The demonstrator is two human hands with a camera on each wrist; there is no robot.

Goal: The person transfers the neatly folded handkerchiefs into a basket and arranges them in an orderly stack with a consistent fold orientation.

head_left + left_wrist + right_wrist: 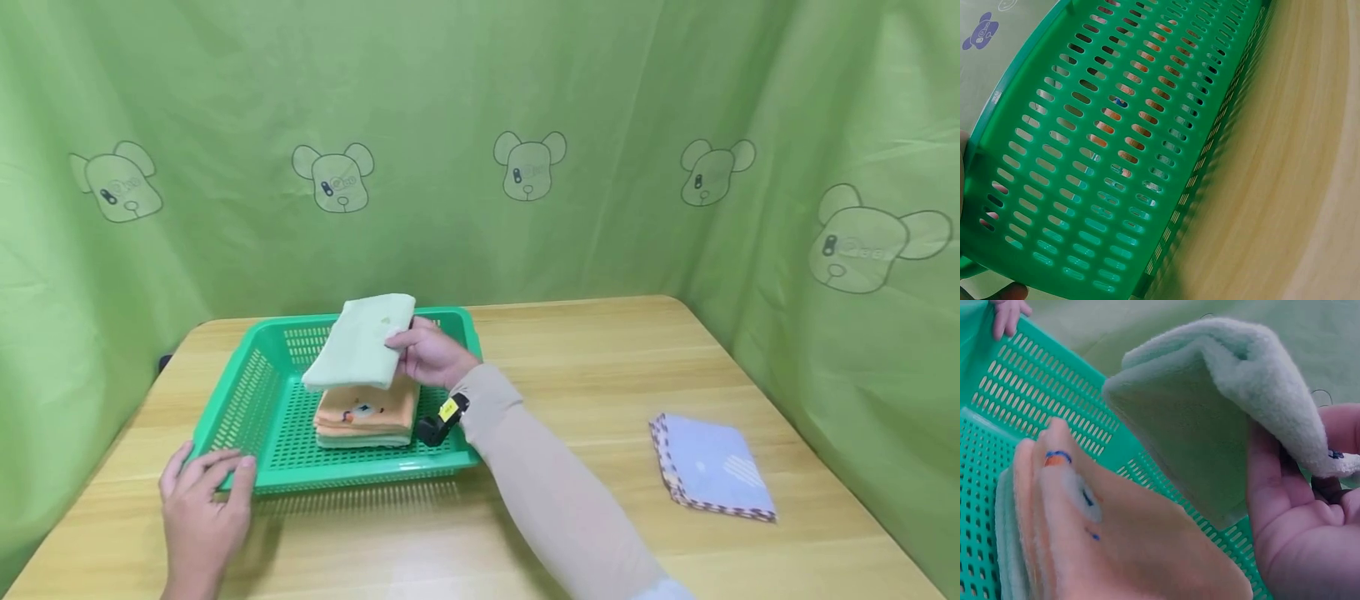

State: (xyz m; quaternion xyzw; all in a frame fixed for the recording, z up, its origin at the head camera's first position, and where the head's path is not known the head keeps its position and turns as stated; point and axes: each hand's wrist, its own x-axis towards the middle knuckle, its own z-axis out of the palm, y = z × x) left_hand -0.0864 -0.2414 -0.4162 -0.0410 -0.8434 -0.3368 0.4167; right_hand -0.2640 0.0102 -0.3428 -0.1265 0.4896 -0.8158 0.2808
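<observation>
In the head view my right hand [435, 354] pinches a folded pale green towel [363, 342] by its right side, thumb on top. The towel is raised above a green plastic basket [360, 477]. Beneath it in the basket lies a folded orange towel [375, 408] with an embroidered patch, on top of a pale green folded one [363, 441]. The right wrist view shows the held towel [1172, 419] bending over the fingers. My left hand [206, 500] grips the basket's near left corner, fingers over the rim; the left wrist view mostly shows the slotted wall [1104, 131].
A folded blue towel [712, 467] with a checked edge lies on the right of the wooden table [570, 350]. Green curtains [450, 242] with bear outlines hang behind and at both sides. A black wrist camera [442, 421] is strapped to the right wrist.
</observation>
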